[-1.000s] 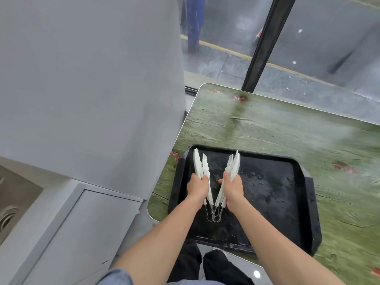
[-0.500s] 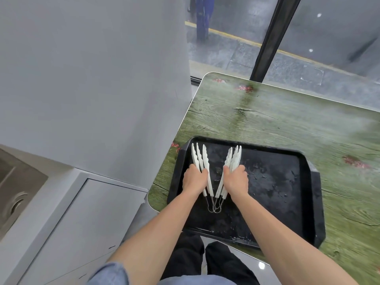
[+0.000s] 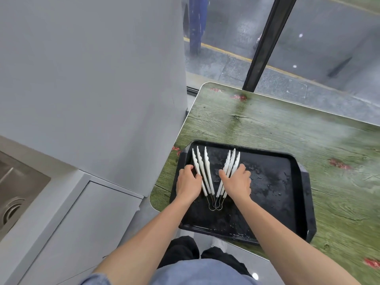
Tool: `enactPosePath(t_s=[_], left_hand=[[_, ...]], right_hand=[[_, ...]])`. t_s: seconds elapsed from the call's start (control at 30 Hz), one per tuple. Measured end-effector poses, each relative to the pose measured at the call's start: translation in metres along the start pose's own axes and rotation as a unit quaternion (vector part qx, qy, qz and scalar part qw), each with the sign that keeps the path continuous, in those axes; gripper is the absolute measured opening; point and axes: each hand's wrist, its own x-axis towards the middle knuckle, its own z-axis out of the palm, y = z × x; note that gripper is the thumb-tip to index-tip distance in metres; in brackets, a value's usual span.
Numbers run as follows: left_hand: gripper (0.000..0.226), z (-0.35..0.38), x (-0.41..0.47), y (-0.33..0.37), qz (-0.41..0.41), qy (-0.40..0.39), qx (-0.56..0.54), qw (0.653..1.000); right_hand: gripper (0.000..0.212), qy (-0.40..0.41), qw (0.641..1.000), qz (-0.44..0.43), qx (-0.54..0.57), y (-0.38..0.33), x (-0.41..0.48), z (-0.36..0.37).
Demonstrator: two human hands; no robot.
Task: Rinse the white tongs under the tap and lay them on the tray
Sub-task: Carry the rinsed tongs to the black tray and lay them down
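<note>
Two bunches of white tongs lie flat in a V on the wet black tray (image 3: 283, 194), wire loops meeting near me. The left bunch (image 3: 202, 171) is fanned out near the tray's left rim. My left hand (image 3: 188, 183) sits just left of it, fingers loose, with only the thumb and fingertips touching the outermost tong. The right bunch (image 3: 231, 163) runs under my right hand (image 3: 237, 183), which rests on it with the thumb on one side and the fingers on the other.
The tray sits at the near left corner of a green wood-print table (image 3: 287, 124). A grey wall panel (image 3: 92, 79) and cabinet (image 3: 82, 212) stand to the left, with a steel sink (image 3: 14, 194) at the far left. A window with a black frame post (image 3: 265, 42) is beyond.
Both hands lowered the tongs flat onto the tray. My left hand slid left off its bunch and loosened, and both bunches fanned out. The camera moved closer.
</note>
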Motion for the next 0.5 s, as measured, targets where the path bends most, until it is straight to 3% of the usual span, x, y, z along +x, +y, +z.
enactPosePath(t_s=[0.3,0.5], left_hand=[[0.054,0.009,-0.027,-0.016,0.040,0.029,0.056,0.997],[0.068,0.020,-0.032,-0.020,0.039,0.013,0.107,0.993]], right_hand=[[0.118,0.027,0.997,0.013,-0.068,-0.013,-0.023,0.024],[0.109,0.028,0.997,0.032,-0.061,-0.019,-0.022,0.027]])
